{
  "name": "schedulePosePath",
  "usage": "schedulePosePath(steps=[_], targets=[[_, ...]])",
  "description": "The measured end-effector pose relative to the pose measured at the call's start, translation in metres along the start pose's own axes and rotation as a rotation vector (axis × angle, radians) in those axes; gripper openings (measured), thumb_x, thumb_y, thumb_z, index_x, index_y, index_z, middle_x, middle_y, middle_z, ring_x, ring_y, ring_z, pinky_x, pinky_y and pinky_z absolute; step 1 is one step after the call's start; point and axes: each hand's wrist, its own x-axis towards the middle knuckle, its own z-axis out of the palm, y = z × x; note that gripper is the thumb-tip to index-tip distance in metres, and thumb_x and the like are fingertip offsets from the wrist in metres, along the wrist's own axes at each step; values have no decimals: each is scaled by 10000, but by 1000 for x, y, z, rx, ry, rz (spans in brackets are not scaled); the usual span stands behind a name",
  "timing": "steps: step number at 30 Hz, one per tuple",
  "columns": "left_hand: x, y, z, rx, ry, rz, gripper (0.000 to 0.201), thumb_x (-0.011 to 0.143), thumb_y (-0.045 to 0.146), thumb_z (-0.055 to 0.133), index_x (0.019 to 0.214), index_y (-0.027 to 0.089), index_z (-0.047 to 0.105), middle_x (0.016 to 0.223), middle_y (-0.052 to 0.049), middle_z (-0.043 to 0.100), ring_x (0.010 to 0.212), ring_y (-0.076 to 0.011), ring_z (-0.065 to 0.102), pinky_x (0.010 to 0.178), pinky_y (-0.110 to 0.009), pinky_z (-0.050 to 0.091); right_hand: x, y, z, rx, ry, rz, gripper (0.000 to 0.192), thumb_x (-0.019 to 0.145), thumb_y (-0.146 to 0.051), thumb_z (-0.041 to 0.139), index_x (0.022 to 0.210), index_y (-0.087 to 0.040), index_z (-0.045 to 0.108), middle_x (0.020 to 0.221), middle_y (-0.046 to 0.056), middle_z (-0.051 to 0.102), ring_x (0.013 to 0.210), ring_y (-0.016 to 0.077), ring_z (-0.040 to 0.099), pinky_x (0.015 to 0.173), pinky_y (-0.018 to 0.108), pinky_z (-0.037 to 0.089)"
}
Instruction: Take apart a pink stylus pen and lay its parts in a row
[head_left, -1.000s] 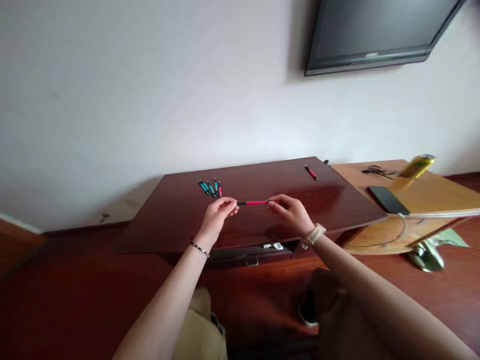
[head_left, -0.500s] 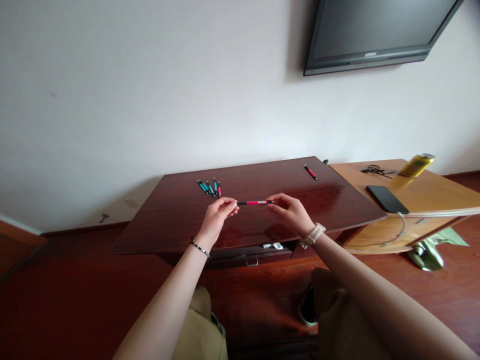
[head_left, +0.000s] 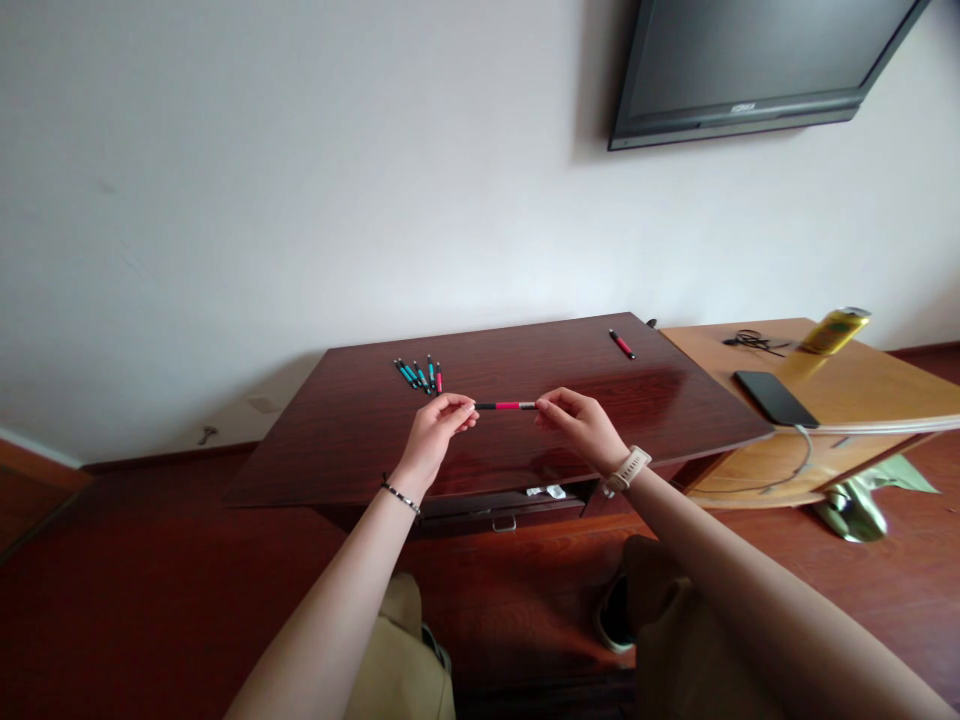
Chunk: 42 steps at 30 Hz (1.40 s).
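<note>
A pink and black pen (head_left: 507, 406) is held level above the dark wooden table (head_left: 360, 450), stretched between my two hands. My left hand (head_left: 441, 425) pinches its black end between thumb and fingertips. At the other end, the thumb and fingers of my right hand (head_left: 577, 422) are closed on it and cover its tip. Just beyond my left hand, several teal and black pens (head_left: 412, 374) lie in a loose fan, with one pink pen (head_left: 439, 378) at their right side. Another pink and black pen (head_left: 622, 344) lies alone near the table's far right corner.
A lighter wooden cabinet (head_left: 885, 390) adjoins the table on the right. On it are a phone (head_left: 774, 398) with a cable, a coiled black cord (head_left: 754, 341) and a yellow can (head_left: 834, 331). A television (head_left: 765, 70) hangs on the wall above.
The fingers of my right hand have moved inward along the pen, so its right end, visible before, is now covered. My left hand stays where it was.
</note>
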Motion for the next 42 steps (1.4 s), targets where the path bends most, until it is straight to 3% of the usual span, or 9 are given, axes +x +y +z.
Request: schedulePosePath(steps=[5, 12, 16, 21, 27, 31, 35, 39, 42], targets=[[-1, 1, 0, -1, -17, -15, 318, 812, 429, 863, 968, 171, 761, 906, -78, 769, 864, -191, 703, 838, -329, 532, -1, -2, 0, -29, -3, 13, 456, 972, -637, 647, 860, -199, 705, 782, 54, 749, 716, 184, 666, 703, 306, 540], [-1, -1, -1, 5, -31, -16, 324, 829, 445, 851, 979, 173, 760, 919, -78, 770, 873, -191, 701, 845, -329, 533, -1, 1, 0, 22, -13, -21, 442, 873, -536, 802, 1178, -231, 710, 913, 49, 791, 836, 221, 747, 767, 331, 581], [-1, -1, -1, 7, -27, 3, 317, 832, 451, 857, 956, 173, 766, 899, -73, 766, 851, -181, 690, 834, -315, 528, -1, -2, 1, 57, -45, -9, 405, 879, -563, 790, 1080, -215, 735, 969, 76, 811, 860, 227, 756, 790, 339, 595], [0, -2, -2, -23, -29, 6, 325, 828, 454, 866, 964, 174, 775, 913, -79, 772, 859, -181, 698, 846, -318, 532, -4, -9, 2, -38, -103, 0, 467, 989, -626, 623, 867, -192, 744, 828, 79, 793, 724, 191, 690, 721, 317, 565], [1, -1, 0, -12, 13, 15, 333, 814, 463, 872, 950, 174, 777, 900, -78, 771, 850, -184, 698, 842, -323, 532, -3, -5, 2, -38, -19, -41, 444, 876, -557, 798, 1167, -228, 736, 918, 53, 797, 810, 220, 733, 753, 328, 570], [1, 0, 2, -40, 12, 12, 318, 801, 446, 882, 928, 175, 775, 887, -69, 766, 842, -177, 691, 842, -317, 531, -2, -3, 2, -10, -28, -18, 386, 933, -569, 732, 1073, -210, 750, 907, 65, 803, 811, 216, 728, 757, 322, 566], [1, 0, 1, -46, -9, 16, 312, 812, 436, 878, 944, 172, 777, 905, -71, 765, 857, -174, 689, 851, -313, 527, -3, -8, 1, -70, -36, -14, 463, 997, -617, 617, 857, -195, 746, 800, 68, 780, 731, 197, 692, 718, 311, 548], [0, 1, 1, -49, 1, 23, 306, 810, 429, 879, 941, 173, 776, 894, -67, 761, 849, -173, 684, 842, -313, 526, -2, -6, 1, -46, 18, -47, 419, 892, -564, 780, 1124, -216, 756, 897, 54, 792, 795, 209, 716, 721, 311, 548], [0, 2, 2, -64, 17, 17, 310, 796, 431, 888, 927, 175, 773, 882, -63, 757, 842, -172, 681, 841, -317, 525, 0, -1, 1, -29, 33, -47, 412, 858, -555, 816, 1075, -209, 761, 939, 67, 797, 807, 211, 722, 731, 316, 556]])
